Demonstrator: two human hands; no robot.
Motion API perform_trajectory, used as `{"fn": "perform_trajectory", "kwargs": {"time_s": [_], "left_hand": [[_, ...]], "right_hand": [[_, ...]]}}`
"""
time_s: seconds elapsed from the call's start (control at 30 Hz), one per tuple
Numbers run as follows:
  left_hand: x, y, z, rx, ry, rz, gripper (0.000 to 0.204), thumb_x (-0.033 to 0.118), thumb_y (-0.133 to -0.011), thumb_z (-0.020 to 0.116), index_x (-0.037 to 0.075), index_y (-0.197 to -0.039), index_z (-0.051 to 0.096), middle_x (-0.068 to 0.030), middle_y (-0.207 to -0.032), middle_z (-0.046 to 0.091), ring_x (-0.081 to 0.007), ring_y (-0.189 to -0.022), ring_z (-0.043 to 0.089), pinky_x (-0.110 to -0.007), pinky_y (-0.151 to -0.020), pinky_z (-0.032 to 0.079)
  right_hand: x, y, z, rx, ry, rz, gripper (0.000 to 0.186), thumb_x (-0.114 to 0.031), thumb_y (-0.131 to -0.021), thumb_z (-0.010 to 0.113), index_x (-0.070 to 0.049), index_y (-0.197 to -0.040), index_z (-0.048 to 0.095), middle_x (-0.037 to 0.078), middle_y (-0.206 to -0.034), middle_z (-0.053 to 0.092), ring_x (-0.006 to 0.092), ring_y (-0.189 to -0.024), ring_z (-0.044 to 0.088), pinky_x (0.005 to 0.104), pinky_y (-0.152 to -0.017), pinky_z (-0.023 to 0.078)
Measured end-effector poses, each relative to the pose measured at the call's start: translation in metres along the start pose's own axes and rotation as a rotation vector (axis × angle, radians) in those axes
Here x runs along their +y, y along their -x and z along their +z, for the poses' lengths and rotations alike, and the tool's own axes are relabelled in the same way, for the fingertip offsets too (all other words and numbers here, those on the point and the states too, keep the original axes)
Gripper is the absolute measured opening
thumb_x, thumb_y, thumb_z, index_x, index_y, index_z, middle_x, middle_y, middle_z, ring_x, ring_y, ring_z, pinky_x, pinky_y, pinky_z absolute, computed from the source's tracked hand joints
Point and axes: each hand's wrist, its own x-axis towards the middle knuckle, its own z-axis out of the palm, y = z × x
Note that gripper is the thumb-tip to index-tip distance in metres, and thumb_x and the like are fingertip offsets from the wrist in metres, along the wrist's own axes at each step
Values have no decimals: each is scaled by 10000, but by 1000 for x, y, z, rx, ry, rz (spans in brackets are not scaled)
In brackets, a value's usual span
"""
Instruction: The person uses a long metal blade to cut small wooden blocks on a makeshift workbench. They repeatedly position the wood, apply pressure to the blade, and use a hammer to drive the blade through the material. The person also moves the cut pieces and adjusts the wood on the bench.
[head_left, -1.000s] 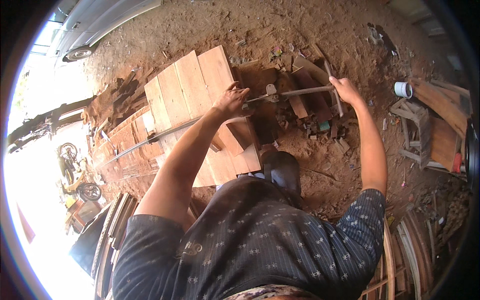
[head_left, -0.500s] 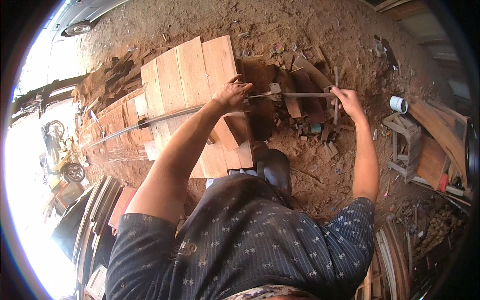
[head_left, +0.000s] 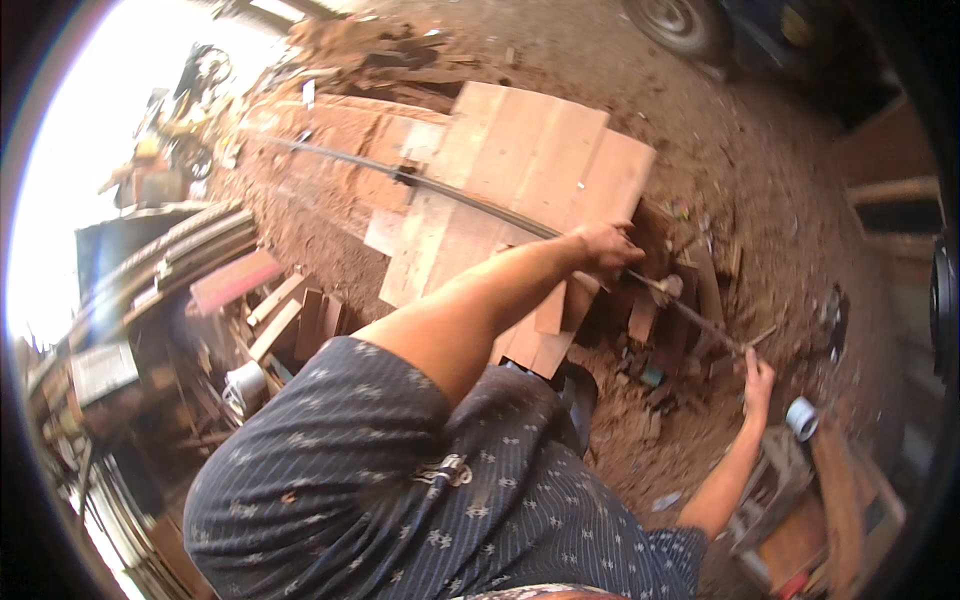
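Note:
A panel of pale wooden boards point(head_left: 540, 150) rests at the centre, crossed by a long metal bar clamp point(head_left: 480, 205) with a dark fitting toward its left. My left hand point(head_left: 610, 245) is closed over the bar at the panel's right edge, its fingertips partly hidden. Beyond it, a screw fitting point(head_left: 667, 291) sits on the clamp. Lower right, my right hand point(head_left: 757, 378) grips the crosswise handle point(head_left: 760, 338) at the clamp's end. Short wood pieces point(head_left: 550, 315) lie along the panel's lower side.
Scrap wood point(head_left: 425, 70) and dirt surround the panel. Stacked planks point(head_left: 180, 255), a pink board point(head_left: 235, 280) and a white bucket point(head_left: 243, 385) are at left. A white can point(head_left: 802, 418) and wooden frames are lower right, a vehicle wheel point(head_left: 675, 25) top right, a motorbike point(head_left: 195, 150) upper left.
The whole view has swung round, so the panel and clamp now slant down to the right. Both hands remain on the clamp, the right one now lower in the picture.

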Motion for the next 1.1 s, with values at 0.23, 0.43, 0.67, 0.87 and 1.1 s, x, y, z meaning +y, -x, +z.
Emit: {"fn": "perform_trajectory", "kwargs": {"time_s": [0.23,0.43,0.67,0.87,1.1], "left_hand": [[14,-5,-14,-165,-74,-39,821,523,-704,829,64,-1321,542,-123,-1080,740,-266,-1121,677,-477,-1210,296],[15,-8,-14,-151,-90,-38,825,553,-681,843,74,-1289,557,-117,-1085,742,-278,-1125,676,-483,-1192,321],[7,-15,1,-85,-33,-20,751,544,-681,850,90,-1212,575,-105,-1030,746,-274,-1082,689,-476,-1183,325],[12,-2,-6,-73,-50,-15,733,535,-663,861,97,-1180,583,-114,-971,750,-285,-1035,704,-479,-1157,340],[13,-7,-9,-65,-39,-14,708,510,-656,867,89,-1156,596,-109,-950,754,-281,-1037,705,-480,-1159,337]], "right_hand": [[6,-20,-5,-138,-418,346,337,-286,-1011,648,-7,-1195,689,93,-967,718,136,-733,648,313,-757,568],[-3,7,6,-51,-208,-56,447,-289,-1008,659,-35,-1373,611,111,-1168,689,149,-933,669,317,-870,566],[7,-28,-1,-87,-367,351,372,-384,-998,654,-13,-960,652,79,-729,659,174,-534,580,362,-650,576],[-36,18,32,65,-419,153,339,-324,-1017,637,-12,-1146,663,74,-952,672,177,-820,662,355,-857,579],[-11,3,13,-33,-190,226,403,-451,-1013,616,-68,-892,646,8,-739,595,121,-662,604,318,-701,549]]}}
